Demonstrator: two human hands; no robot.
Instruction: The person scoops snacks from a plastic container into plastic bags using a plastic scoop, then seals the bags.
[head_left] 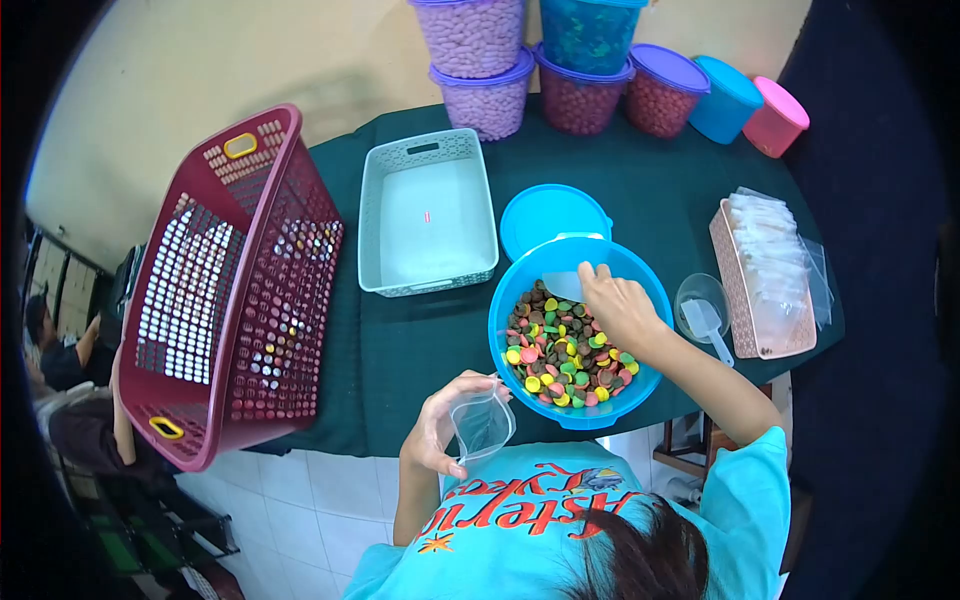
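Note:
My left hand [438, 428] holds a clear plastic pouch [484, 426], its mouth spread open, by the near left side of a blue tub [497, 325]. Over the tub, my right hand [622, 308] is closed on a whitish scoop [563, 286], whose blade points left above the candies. Small round candies [570, 365] in brown, pink, yellow and green fill the lower part of the tub. Behind it lies a round blue lid [550, 215], partly covered by the tub's rim.
A pale green basket [425, 225] and a tall maroon basket [215, 300] stand left. At right are a pink bin of clear bags [765, 250] and a clear cup with another scoop [703, 318]. Lidded candy tubs [580, 105] line the back; a person [85, 350] is far left.

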